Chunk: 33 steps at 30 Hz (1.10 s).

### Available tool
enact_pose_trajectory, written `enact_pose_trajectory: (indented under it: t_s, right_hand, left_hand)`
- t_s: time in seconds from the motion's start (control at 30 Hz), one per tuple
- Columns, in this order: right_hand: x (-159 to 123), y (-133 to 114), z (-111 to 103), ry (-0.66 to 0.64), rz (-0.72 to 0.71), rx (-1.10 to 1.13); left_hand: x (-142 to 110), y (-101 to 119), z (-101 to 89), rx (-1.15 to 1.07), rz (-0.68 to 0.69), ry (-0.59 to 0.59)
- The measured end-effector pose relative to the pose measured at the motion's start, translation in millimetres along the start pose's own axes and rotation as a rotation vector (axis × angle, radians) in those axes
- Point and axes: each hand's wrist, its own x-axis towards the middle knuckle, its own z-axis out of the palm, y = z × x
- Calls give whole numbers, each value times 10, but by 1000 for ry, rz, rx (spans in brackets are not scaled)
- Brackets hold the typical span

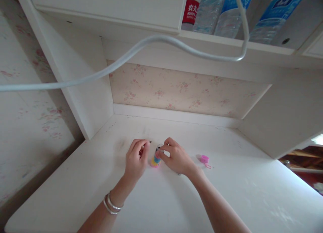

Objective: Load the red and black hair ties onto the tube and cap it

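Note:
A small clear bottle with bands of pink, yellow and blue stands on the white desk, with dark bits near its top. The thumb and forefinger of my right hand are closed around its upper part, partly hiding the mouth. To the left, my left hand is pinched, and a tiny dark loop shows at its fingertips. Two silver bangles circle my left wrist. Right of my right hand lies a pink cap with a looped strap. A tiny shiny piece peeks out below my right wrist.
A white cable hangs across the view above the desk. Several plastic water bottles stand on the shelf overhead. White side panels and a flowered back wall enclose the desk.

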Motion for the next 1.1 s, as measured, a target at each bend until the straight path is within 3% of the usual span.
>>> enact_pose_trajectory:
  t_s: [0.23,0.6,0.83,0.97,1.1]
  right_hand:
    - [-27,-17,23,12,-48,58]
    - [-99,87,109,136,-74,196]
    - [-257,247,137,240,92,324]
    - [-479,568,199,271,235,260]
    - [-713,753,295,196,307,101]
  left_hand:
    - [-37,-57,18,54,144,-136]
    - [-13,-37,-18,135,153,-335]
    - [-15,-69,-33,118,141,-362]
    - [-21,-74,-31,93,119,-371]
    - [-15,-65,-27,86,118,-360]
